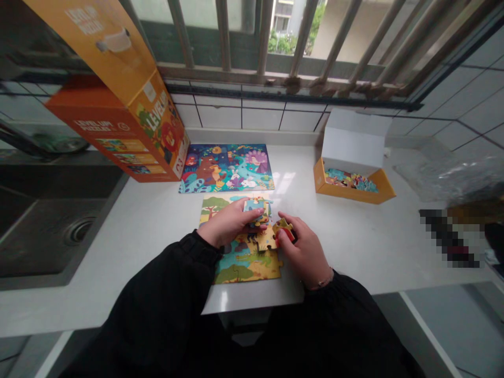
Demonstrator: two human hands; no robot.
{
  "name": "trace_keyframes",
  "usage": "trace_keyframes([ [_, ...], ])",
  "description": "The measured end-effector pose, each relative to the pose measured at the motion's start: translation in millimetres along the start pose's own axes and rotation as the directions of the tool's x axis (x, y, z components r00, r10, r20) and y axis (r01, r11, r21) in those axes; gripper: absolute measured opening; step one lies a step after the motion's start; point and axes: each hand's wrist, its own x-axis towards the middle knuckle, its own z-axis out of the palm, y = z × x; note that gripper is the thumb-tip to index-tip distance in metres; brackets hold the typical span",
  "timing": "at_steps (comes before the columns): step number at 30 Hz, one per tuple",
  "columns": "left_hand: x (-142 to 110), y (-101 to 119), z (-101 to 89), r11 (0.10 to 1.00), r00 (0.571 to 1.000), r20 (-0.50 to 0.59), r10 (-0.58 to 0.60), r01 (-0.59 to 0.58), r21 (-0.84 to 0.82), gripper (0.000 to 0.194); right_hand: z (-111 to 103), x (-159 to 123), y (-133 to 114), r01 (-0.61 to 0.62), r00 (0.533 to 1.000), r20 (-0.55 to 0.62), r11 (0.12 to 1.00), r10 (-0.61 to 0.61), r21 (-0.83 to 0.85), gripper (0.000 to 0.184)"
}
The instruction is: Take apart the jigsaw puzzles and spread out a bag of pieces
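My left hand point(236, 218) is closed on light-blue jigsaw pieces point(255, 208), thumb on top, over the puzzle. My right hand point(301, 247) pinches a yellow and red jigsaw piece point(284, 230) at the puzzle's right side. Beneath both hands lies a partly joined jigsaw puzzle point(246, 265) with trees, water and a crocodile; its right edge shows open tabs. My hands hide much of its middle. Just behind it is a dark-blue picture of night-time animals point(230, 168), lying flat.
An open yellow box point(354, 193) with loose pieces stands at the back right. A tall orange puzzle box point(118, 131) is at the back left, beside the sink point(51, 236). Clear plastic wrapping point(444, 176) lies far right. Window bars rise behind the counter point(157, 220).
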Motion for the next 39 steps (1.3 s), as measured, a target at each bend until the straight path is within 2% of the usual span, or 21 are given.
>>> trace_keyframes([
  [3, -1.6, 1.9, 1.1, 1.0, 1.0, -0.007, -0.003, 0.003, 0.006, 0.035, -2.8, 0.4, 0.8, -0.244, 0.97, 0.037, 0.959, 0.241, 0.147, 0.049],
  [6, -2.4, 2.6, 1.2, 1.0, 1.0, -0.006, 0.009, -0.009, 0.012, 0.033, -3.1, 0.8, 0.4, -0.416, 0.908, 0.131, 0.822, 0.397, 0.39, 0.055],
  [8, -2.6, 2.6, 0.9, 1.0, 1.0, 0.0, 0.014, -0.014, 0.021, 0.033, -2.7, 1.5, -0.9, -0.456, 0.884, 0.18, 0.714, 0.431, 0.531, 0.057],
  [11, -2.7, 2.8, 0.1, 0.999, 1.0, 0.007, 0.02, -0.021, 0.034, 0.035, -2.4, 2.7, -4.4, -0.489, 0.858, 0.236, 0.582, 0.457, 0.65, 0.058],
  [17, -4.6, 6.0, -1.6, 0.999, 0.999, 0.027, 0.027, -0.028, 0.042, 0.039, -2.0, 3.8, -7.6, -0.53, 0.829, 0.327, 0.45, 0.454, 0.719, 0.058],
  [19, -5.1, 6.3, -1.6, 0.999, 0.999, 0.024, 0.023, -0.024, 0.049, 0.039, -1.2, 3.8, -7.2, -0.526, 0.834, 0.333, 0.451, 0.441, 0.721, 0.059],
  [21, -4.9, 5.7, -1.5, 0.998, 1.0, 0.016, 0.021, -0.022, 0.055, 0.039, -0.8, 3.5, -6.4, -0.486, 0.858, 0.277, 0.51, 0.432, 0.71, 0.059],
  [25, -2.9, 3.2, -2.5, 0.998, 1.0, 0.011, 0.023, -0.024, 0.062, 0.041, -1.4, 2.0, -2.7, -0.351, 0.909, 0.034, 0.72, 0.415, 0.599, 0.05],
  [28, -1.1, 1.1, -4.6, 0.998, 1.0, 0.019, 0.022, -0.024, 0.065, 0.043, -1.6, 0.8, 1.0, -0.307, 0.901, -0.08, 0.756, 0.427, 0.578, 0.042],
  [32, 0.2, -2.2, -6.0, 0.998, 0.999, 0.033, 0.005, -0.007, 0.066, 0.045, -0.9, -0.8, 3.4, -0.319, 0.901, -0.038, 0.721, 0.432, 0.615, 0.038],
  [39, -4.1, 0.1, 3.2, 0.998, 0.994, 0.111, -0.011, 0.004, 0.063, 0.055, -1.2, 14.0, -8.1, -0.277, 0.942, 0.036, 0.71, 0.334, 0.648, 0.05],
])
